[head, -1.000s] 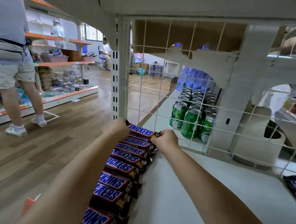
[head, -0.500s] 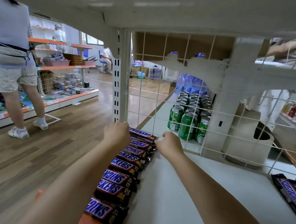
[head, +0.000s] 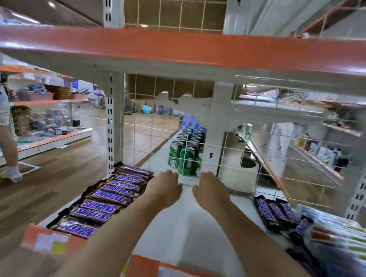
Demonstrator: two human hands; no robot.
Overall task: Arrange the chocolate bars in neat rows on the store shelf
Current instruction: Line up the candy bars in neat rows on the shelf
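A row of Snickers bars [head: 105, 200] runs front to back along the left edge of the white shelf [head: 182, 224], each bar lying crosswise. Both arms reach deep over bare shelf: the left hand [head: 165, 187] and right hand [head: 211, 191] hover side by side near the wire-grid back [head: 238, 157], fingers loosely bent, holding nothing.

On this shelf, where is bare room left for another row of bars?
Free: the white shelf board between the Snickers row on the left and the loose Snickers bars on the right, back to the wire grid. The left hand and right hand reach over it. Crowded: the right edge, with pale packets.
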